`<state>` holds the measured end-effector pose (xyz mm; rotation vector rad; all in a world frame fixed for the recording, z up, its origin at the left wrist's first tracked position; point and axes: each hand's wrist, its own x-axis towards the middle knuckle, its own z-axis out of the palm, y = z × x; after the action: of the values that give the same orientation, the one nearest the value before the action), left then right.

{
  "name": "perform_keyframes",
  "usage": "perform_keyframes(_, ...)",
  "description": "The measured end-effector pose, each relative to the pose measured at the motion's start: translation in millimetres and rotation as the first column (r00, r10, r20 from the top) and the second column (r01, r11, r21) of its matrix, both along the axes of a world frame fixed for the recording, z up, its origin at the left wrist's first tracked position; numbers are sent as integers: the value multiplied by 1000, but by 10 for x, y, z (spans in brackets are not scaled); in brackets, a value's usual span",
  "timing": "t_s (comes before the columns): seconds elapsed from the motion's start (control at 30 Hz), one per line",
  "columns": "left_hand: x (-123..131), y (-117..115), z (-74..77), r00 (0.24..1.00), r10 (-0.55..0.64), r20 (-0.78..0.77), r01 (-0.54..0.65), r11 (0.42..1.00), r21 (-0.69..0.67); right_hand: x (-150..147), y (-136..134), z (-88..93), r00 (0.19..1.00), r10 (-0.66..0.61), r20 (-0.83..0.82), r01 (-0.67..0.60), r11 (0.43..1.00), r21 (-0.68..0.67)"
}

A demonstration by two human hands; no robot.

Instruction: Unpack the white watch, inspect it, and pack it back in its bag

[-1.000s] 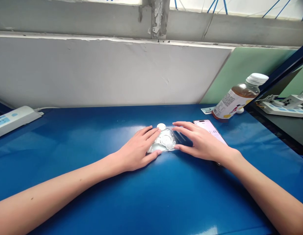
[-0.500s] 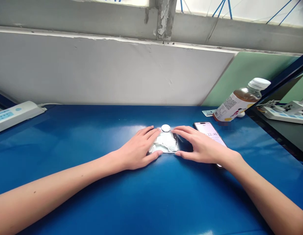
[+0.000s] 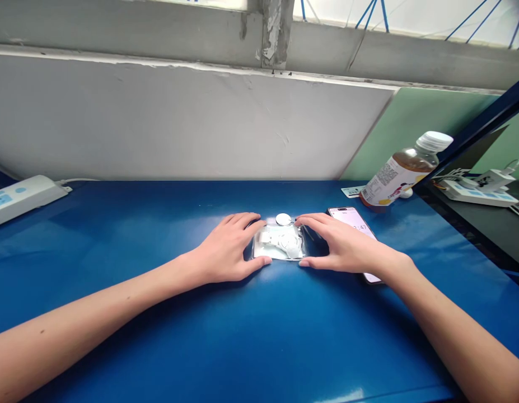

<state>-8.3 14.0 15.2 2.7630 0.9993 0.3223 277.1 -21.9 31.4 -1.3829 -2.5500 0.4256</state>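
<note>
A small clear plastic bag (image 3: 279, 243) with white contents, perhaps a coiled cable, lies flat on the blue table (image 3: 242, 336). At its far edge is a round white disc (image 3: 283, 219). My left hand (image 3: 228, 246) rests at the bag's left side, thumb and fingers apart. On the opposite side, my right hand (image 3: 341, 243) has its fingertips at the bag's right edge, with thumb and fingers spread. Neither hand is closed around the bag. Partly beneath my right hand and wrist lies a phone (image 3: 352, 218) with its screen lit.
A drink bottle (image 3: 402, 170) with a white cap stands at the back right, beside a small card (image 3: 352, 192). One white power strip (image 3: 26, 198) sits at the far left; another power strip (image 3: 480, 193) with plugs is at the far right. A wall (image 3: 192, 123) closes off the back.
My left hand has slid slightly left, uncovering more of the bag's left side. My right hand stays by the right edge. The whole view has shifted a little.
</note>
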Motion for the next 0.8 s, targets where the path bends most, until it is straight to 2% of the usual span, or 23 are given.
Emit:
perform_keyframes(0.23,-66,143,-17,995,-102,25,102,995,-1,25,5,-18,1000,6,4,-6,1000,12)
perform_keyframes(0.8,-55,123,-80,999,-12,53,12,1000,-6,16,1,37,997,-25,66,27,999,-31)
